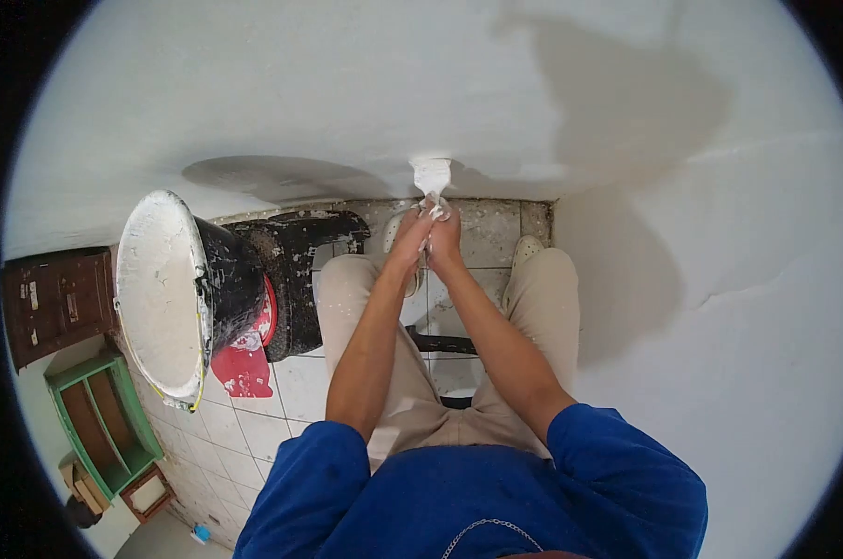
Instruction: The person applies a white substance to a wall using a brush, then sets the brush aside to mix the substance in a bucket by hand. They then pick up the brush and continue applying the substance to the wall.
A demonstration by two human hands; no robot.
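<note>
Far left, about 9 o'clock: brown wooden cabinet (56, 300), and below it toward 8 o'clock a green wooden crate (105, 424), on the tiled floor (296, 387). Just right of these, a black bucket (184, 298) tipped toward the camera, its inside coated white with plaster or putty. It sits on or against a dark drum (300, 270) with a red lid or bag (244, 359) under it; exact contact unclear.

Centre: person in a blue shirt and beige trousers, viewed from the head, arms stretched out toward 12 o'clock. Left hand (410, 244) and right hand (445, 240) are pressed together, both clamped around the handle of a putty knife (432, 179). Its white-loaded blade sits flat against the white wall (347, 84), low down, just above where wall meets floor. Blade edge is touching the wall; how much material is on it is too small to tell.

Right, 3 o'clock: a second wall face (747, 307) meeting the first in a corner, with a faint crack or ridge line.

Step judged: spreading or scraping filler on the lower wall, mid-stroke, two-handed for pressure. Next move likely calls for keeping the blade at a shallow angle with even pressure along the wall, then reaching to 9 o'clock to reload from the bucket, which means freeing one hand.
</note>
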